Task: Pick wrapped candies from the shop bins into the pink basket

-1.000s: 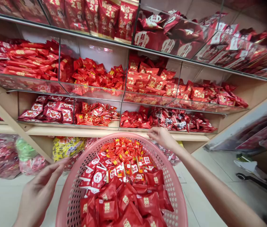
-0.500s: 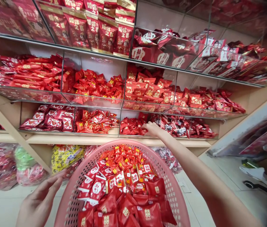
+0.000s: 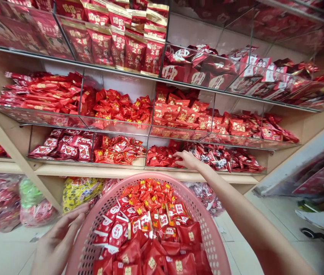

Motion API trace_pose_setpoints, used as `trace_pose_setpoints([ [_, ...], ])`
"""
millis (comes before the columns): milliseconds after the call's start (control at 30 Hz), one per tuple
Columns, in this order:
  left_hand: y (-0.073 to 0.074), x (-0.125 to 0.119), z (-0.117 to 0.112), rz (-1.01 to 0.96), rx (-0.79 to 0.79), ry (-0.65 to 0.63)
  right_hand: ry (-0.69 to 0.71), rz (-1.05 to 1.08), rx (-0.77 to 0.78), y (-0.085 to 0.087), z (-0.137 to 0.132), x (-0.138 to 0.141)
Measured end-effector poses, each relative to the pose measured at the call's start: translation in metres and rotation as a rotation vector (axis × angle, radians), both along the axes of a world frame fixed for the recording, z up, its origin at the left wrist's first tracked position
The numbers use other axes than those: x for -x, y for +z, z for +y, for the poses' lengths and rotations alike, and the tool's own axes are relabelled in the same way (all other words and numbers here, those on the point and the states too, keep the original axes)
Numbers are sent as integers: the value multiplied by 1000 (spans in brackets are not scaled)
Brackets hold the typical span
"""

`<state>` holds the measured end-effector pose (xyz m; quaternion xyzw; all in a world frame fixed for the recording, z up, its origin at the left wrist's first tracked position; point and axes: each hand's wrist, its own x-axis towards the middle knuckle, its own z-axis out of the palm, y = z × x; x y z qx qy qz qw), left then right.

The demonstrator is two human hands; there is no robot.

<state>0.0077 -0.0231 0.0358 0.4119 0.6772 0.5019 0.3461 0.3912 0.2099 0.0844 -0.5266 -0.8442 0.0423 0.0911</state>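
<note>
Red packets [image 3: 159, 156]: one heap in the lower tier of the shelf [image 3: 78, 170], beyond the basket; overlap prevents a count of single pieces.
Basket [image 3: 220, 244]: one, in front of the shelf; near end cut off by the frame.
Basket load: four kinds; orange packets [image 3: 147, 191] at the far end, white-tipped packets [image 3: 118, 231] at left, gold-edged packets [image 3: 140, 224] mid-basket, large packets [image 3: 179, 264] nearest; pieces too overlapped to total.
Right hand [image 3: 187, 159]: over the right part of the red packets, fingers bent downward; cannot tell whether it pinches one.
Left hand [image 3: 60, 238]: beside the basket's left rim, fingers extended, thumb parted from them; contact with the rim cannot be told.
Red packets, look: small, glossy, crumpled, plain red for the most part; print too small to read.
Basket, look: pink, rounded, wall pierced with many holes.
Lower tier neighbours: three heaps; heart packets [image 3: 67, 150] far left, orange-red packets [image 3: 120, 149] next, black-and-white-printed packets [image 3: 220, 162] at right.
In the way: right hand hides part of the red packets; a clear panel [image 3: 116, 124] fronts the middle tier.
Below shelf, left: one yellow bag [image 3: 81, 193], one green bag [image 3: 30, 193].
Right edge: one dark wheel [image 3: 308, 232] on the tiled floor.
</note>
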Motion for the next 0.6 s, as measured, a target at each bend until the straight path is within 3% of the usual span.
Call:
trace_pose_setpoints([
  [133, 3, -1, 0, -10, 6, 1, -5, 173, 43, 11, -4, -3],
  [233, 5, -3, 1, -1, -1, -7, -59, 554, 148, 17, -22, 4],
  [333, 11, -10, 8, 30, -60, -34, -136, 1186, 447, 14, -55, 23],
  [400, 19, -19, 14, 52, -122, -91, -132, 1435, 734, 7, -80, 42],
  [500, 36, -40, 24, 30, -201, -222, -129, 1553, 1054, -3, -115, 71],
  [600, 47, -62, 31, -15, -176, -406, -99, 1508, 1216, -6, -139, 95],
])
